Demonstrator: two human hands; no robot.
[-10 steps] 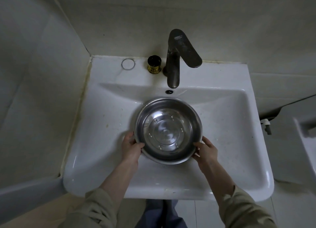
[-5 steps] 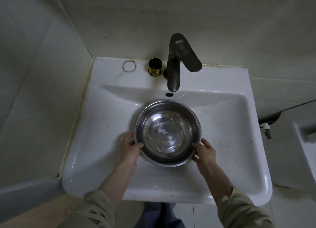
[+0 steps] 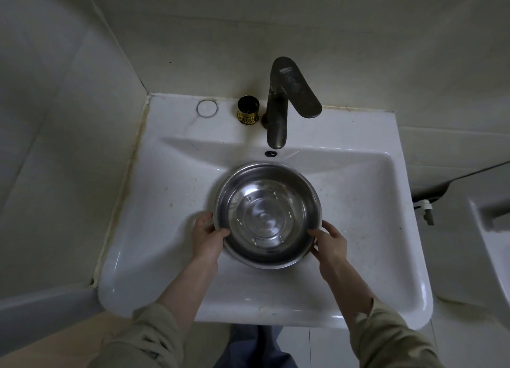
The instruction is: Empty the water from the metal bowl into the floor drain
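Round shiny metal bowl point(image 3: 267, 216) upright in white sink basin point(image 3: 165, 196); water inside.

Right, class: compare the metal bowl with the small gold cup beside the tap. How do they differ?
The metal bowl is silver, wide and shallow; the gold cup is narrow and far smaller. The bowl is in the basin, gripped by the left hand and right hand; the cup stands untouched on the ledge. Both are upright.

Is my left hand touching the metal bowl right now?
Touching. The head view shows the left hand gripping the rim of the metal bowl, thumb hooked over the edge and inside it.
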